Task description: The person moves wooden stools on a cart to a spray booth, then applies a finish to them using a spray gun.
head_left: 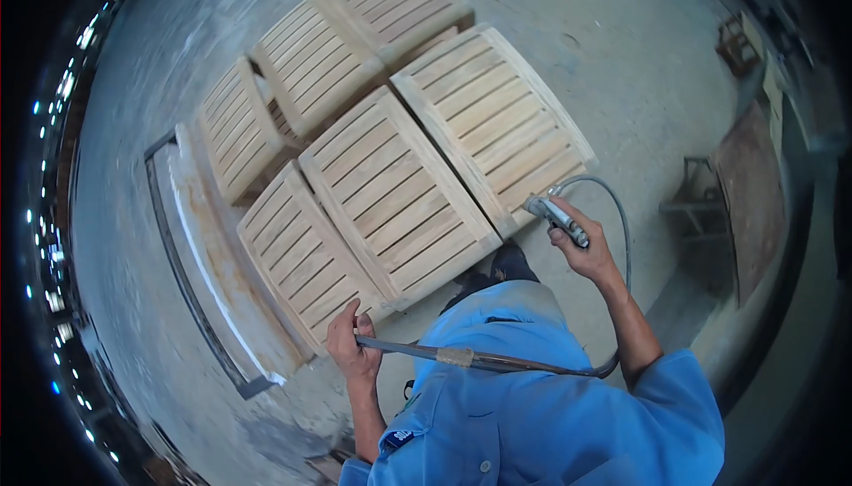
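Observation:
My right hand (pixel 587 251) is closed around a silver spray gun (pixel 559 216), its front end close to the near right corner of a slatted wooden panel (pixel 497 113). A dark hose (pixel 624 220) loops from the gun down past my right forearm and across my waist. At the other side, my left hand (pixel 353 348) grips that hose, whose taped section (pixel 454 357) lies in front of my blue shirt. Just beyond my left hand is another slatted panel (pixel 297 251), with a wider one (pixel 390 193) between the two.
A second row of slatted panels (pixel 319 60) stands behind the near row. To the left lies a long pale board (pixel 226 246) beside a dark frame edge (pixel 182 264). A brown board (pixel 750 193) leans near a stand (pixel 697 202) on the right, on a concrete floor (pixel 612 60).

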The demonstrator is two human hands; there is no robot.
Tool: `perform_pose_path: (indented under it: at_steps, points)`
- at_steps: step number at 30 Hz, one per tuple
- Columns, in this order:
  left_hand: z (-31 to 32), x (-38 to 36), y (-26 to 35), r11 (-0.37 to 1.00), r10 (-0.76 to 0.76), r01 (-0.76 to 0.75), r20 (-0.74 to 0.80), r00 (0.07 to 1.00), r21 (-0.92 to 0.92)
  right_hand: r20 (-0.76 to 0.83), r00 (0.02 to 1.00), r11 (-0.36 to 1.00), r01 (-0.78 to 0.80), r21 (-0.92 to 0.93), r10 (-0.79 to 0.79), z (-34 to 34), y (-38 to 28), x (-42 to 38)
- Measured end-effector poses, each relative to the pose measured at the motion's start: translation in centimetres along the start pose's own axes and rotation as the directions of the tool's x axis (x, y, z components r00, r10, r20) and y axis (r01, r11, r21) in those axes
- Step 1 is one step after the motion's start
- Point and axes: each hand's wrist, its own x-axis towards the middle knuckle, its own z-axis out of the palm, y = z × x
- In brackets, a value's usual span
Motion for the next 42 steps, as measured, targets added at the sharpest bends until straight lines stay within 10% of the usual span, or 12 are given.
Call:
perform_pose_path:
  at_steps: [18,26,39,42]
  points:
    - [1.3,-6.4,8.3,0.868,-0.361,0.443,-0.326,0.874,0.224,0.568,0.774,0.959,0.258,0.119,-0.279,5.7,-1.2,17.9]
    - [0.1,-9.8,10.2,0.765,-0.443,0.59,-0.453,0.774,0.26,0.79,0.578,0.979,0.129,0.159,-0.204,12.5,-3.7,18.2]
    - [-4.3,-13.6,1.8,0.847,-0.357,0.478,-0.419,0.835,0.232,0.412,0.712,0.81,0.571,0.13,-0.568,20.4,-7.9,18.9]
    - [-5.7,-14.0,-1.8,0.878,-0.341,0.435,-0.376,0.861,0.2,0.746,0.651,0.943,0.316,-0.104,-0.136,17.5,-9.8,13.1]
